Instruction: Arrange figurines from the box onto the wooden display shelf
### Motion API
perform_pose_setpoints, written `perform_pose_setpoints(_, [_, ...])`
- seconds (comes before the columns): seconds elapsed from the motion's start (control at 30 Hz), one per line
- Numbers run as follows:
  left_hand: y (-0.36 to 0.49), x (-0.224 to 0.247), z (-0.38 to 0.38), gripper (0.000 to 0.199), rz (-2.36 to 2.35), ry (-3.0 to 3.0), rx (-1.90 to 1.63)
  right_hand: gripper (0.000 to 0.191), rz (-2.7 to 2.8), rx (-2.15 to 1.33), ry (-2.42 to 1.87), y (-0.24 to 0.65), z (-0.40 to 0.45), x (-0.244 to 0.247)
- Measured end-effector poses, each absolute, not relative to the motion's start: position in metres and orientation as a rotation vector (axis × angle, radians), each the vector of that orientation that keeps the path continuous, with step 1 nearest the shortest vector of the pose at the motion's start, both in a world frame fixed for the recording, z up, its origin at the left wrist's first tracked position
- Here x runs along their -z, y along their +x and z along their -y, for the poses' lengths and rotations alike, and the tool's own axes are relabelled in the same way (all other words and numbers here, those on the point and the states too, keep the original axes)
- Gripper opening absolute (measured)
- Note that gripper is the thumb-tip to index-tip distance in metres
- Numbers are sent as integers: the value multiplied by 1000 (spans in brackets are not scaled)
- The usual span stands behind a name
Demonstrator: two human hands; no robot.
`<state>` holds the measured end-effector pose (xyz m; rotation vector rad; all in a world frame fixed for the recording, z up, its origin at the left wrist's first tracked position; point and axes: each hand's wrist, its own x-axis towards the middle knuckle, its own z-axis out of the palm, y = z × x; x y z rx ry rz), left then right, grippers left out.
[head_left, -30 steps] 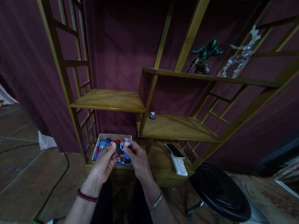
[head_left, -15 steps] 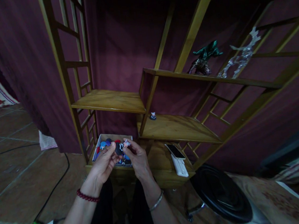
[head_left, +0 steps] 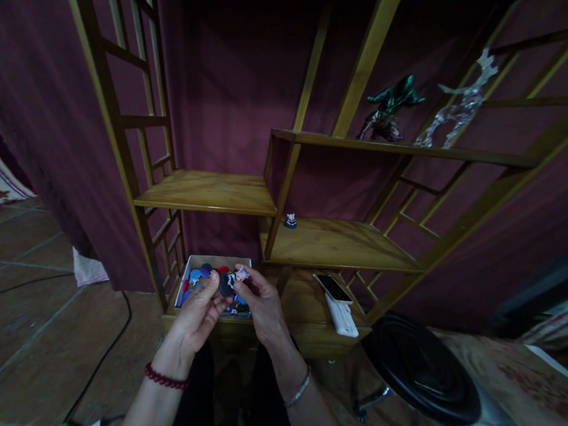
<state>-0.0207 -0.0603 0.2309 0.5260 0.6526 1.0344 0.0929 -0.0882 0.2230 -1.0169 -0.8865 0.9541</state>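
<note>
Fingers of the left hand (head_left: 203,309) pinch a dark round base (head_left: 224,285), while the right hand (head_left: 262,301) pinches the small figurine (head_left: 233,279) rising from it, probably for steadiness. I see it tipped sideways above the open box (head_left: 224,259), likely a safe catch.

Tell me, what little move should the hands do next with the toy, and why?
Maybe tip the toy upright: it is held sideways, its dark base at the left hand and head at the right hand, while another small toy stands upright on the shelf.
</note>
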Motion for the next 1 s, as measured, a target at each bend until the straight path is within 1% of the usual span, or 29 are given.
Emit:
perform_pose_setpoints(0.53, [-22, -230, 59, 26, -676, 629, -994, 35, 970, -844, -1068, 95, 87, -220])
perform_pose_setpoints(1.0, [-24, -229, 61, 21, -601, 543, -1023, 37, 903, -923, -1036, 93, 87, -218])
